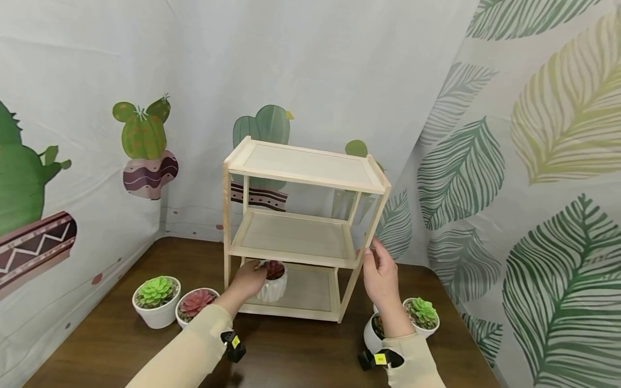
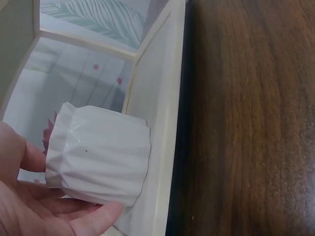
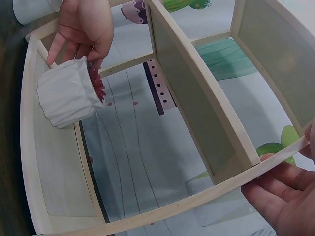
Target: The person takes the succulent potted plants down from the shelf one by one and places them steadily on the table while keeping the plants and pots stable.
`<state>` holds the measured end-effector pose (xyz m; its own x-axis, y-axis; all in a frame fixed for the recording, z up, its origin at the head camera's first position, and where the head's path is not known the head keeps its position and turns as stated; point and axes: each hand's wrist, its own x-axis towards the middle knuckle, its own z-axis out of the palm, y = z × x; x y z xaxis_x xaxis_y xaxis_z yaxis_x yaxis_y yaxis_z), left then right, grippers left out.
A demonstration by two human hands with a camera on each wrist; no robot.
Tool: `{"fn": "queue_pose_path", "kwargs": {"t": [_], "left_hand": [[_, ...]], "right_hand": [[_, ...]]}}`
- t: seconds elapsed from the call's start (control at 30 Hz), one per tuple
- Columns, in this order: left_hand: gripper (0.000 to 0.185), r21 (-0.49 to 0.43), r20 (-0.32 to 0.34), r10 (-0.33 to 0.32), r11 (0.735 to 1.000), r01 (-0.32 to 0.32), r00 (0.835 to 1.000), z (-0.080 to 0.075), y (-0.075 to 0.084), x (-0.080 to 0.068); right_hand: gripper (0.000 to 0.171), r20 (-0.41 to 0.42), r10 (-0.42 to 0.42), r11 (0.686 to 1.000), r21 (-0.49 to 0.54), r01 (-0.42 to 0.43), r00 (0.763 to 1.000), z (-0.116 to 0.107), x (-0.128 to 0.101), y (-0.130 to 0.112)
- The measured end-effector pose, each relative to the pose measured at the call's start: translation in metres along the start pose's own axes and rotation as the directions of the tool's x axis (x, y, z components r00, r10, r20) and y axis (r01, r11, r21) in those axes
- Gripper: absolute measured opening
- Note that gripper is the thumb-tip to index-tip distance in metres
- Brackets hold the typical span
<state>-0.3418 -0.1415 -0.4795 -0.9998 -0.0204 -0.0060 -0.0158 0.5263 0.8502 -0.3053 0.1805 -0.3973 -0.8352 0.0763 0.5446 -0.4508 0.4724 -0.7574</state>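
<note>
A white fluted pot with a dark red succulent [image 1: 273, 289] is at the left part of the bottom shelf of a small three-tier wooden rack [image 1: 291, 258]. My left hand [image 1: 249, 278] grips this pot from its left side, thumb at the rim and fingers along the wall. In the left wrist view the pot's base [image 2: 140, 167] meets or nearly meets the shelf board. At the rack's right front post my right hand [image 1: 381, 272] holds the wood, with the thumb and fingers on either side of it in the right wrist view.
On the brown table [image 1: 301, 355], a green succulent pot [image 1: 156, 302] and a pink succulent pot [image 1: 194, 304] stand left of the rack. To the right are another green succulent pot [image 1: 422, 315] and a white pot [image 1: 372, 334], partly hidden by my right arm. Printed curtains hang behind.
</note>
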Motion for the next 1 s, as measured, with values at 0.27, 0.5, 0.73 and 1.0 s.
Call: {"fn": "queue_pose_path", "kwargs": {"t": [0.27, 0.5, 0.73, 1.0], "left_hand": [[0.054, -0.009, -0.019, -0.034, 0.999, 0.033, 0.999, 0.003, -0.005, 0.011], [0.051, 0.002, -0.06, -0.04, 0.999, 0.04, 0.997, 0.006, -0.005, 0.013], [0.052, -0.035, -0.066, -0.053, 0.998, 0.051, 0.996, 0.007, -0.002, 0.014], [0.047, -0.014, -0.066, -0.015, 1.0, 0.015, 0.998, 0.003, -0.004, 0.016]], "right_hand": [[0.037, -0.005, -0.009, 1.0, -0.003, 0.009, 1.0, 0.0, 0.0, 0.0], [0.039, -0.003, -0.008, 1.0, 0.01, 0.008, 1.0, 0.001, 0.0, 0.0], [0.038, 0.0, -0.006, 1.0, 0.002, 0.006, 1.0, 0.002, -0.001, -0.002], [0.04, 0.009, 0.011, 1.0, 0.015, -0.011, 1.0, 0.0, 0.0, -0.001]]}}
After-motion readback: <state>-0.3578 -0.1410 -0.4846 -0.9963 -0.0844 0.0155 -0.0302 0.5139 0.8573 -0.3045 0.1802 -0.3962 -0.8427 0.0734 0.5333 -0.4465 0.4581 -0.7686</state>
